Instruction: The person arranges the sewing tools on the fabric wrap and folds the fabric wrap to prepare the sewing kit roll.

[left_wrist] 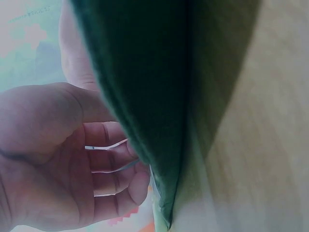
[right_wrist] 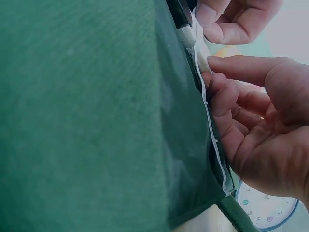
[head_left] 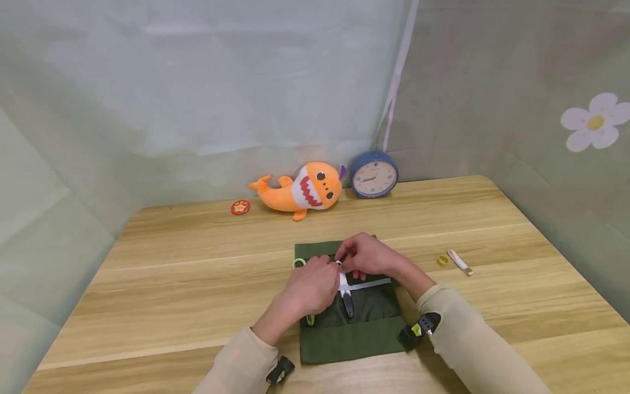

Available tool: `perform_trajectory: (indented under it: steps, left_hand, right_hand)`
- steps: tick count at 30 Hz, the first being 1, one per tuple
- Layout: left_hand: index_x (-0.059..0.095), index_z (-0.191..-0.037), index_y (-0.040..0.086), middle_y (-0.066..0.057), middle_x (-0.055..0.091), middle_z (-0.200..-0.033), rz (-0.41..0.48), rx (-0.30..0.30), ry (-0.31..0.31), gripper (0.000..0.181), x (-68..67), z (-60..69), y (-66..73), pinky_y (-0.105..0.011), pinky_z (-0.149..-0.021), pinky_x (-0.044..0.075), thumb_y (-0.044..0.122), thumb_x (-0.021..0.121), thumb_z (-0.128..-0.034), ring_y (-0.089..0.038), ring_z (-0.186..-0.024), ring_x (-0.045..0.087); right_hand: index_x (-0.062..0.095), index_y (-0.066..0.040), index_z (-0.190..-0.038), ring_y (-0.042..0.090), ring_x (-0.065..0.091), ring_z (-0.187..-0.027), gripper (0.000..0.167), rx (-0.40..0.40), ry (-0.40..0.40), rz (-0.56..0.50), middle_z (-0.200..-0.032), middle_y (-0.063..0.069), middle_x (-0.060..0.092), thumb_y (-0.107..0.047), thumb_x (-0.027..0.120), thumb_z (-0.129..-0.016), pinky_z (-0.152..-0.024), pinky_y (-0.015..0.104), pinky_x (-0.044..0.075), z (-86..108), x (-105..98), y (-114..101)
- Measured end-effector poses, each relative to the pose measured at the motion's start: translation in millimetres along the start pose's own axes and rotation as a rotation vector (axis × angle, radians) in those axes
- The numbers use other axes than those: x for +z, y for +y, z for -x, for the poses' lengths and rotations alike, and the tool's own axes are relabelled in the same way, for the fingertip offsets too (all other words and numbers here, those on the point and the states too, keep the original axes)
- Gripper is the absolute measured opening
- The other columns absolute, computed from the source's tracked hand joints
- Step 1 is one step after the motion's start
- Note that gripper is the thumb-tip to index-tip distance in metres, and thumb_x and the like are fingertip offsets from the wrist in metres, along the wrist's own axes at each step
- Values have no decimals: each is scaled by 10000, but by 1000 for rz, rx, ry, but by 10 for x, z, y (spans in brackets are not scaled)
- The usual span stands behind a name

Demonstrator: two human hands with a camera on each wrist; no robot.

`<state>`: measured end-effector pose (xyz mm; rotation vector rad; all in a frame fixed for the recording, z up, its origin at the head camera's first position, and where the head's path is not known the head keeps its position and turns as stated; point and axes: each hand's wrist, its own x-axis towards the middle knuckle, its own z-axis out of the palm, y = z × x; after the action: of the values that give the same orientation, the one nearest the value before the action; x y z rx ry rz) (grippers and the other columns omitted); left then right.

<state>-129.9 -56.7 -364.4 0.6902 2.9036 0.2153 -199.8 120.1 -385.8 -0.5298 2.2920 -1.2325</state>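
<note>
An unrolled dark green fabric tool roll [head_left: 351, 342] lies on the table, a white elastic band [head_left: 371, 284] running across it. A slim white-and-black tool [head_left: 347, 302] sits under the band, black end toward me; its exact kind is unclear. My right hand [head_left: 369, 254] pinches its white far end between thumb and curled index finger, seen closely in the right wrist view. From the left, my left hand [head_left: 315, 282] grips the same tool with thumb and finger, partly covering it. Beside that hand shows a light green item with a ring-shaped end [head_left: 298, 262], mostly hidden.
On the wooden table [head_left: 197, 295], a yellow ring-shaped roll [head_left: 442, 260] and a short white cable [head_left: 460, 262] lie to the right. Farther back stand an orange plush shark [head_left: 300, 191] and a blue clock [head_left: 374, 175], near a round red badge [head_left: 240, 207].
</note>
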Motion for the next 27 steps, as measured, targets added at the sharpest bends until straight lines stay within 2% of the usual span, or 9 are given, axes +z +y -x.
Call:
perform_trajectory:
  steps: [8,21,24,27]
  left_hand:
    - [725,-1067,70,-104,659,-1041,10,-3,4,199,-3,1,1,-455,-651,566,183,561,-1072,-290,-980,646]
    - [703,-1120,74,-110,664,-1052,20,7,11,205,5,9,2,-472,-677,576,201,546,-1084,-303,-1000,653]
    - [692,-1126,76,-108,664,-1043,20,9,23,198,12,8,0,-477,-683,574,202,546,-1085,-310,-998,656]
    - [677,-1066,80,-100,654,-1008,22,9,34,155,16,6,-2,-469,-670,562,197,574,-1067,-311,-976,653]
  right_hand:
    - [723,4,-1034,139,611,-517,100,15,7,10,-707,80,645,-16,709,-937,-515,297,555,15,4,-5]
    - [735,7,-1017,151,630,-524,86,62,29,12,-712,84,673,-47,719,-951,-533,314,578,26,-11,-36]
    - [744,0,-1029,154,635,-543,103,59,53,20,-738,76,684,-73,725,-958,-544,315,579,41,-57,-48]
    - [747,-5,-1036,157,640,-571,116,43,90,12,-761,83,691,-92,729,-961,-558,323,584,85,-140,-62]
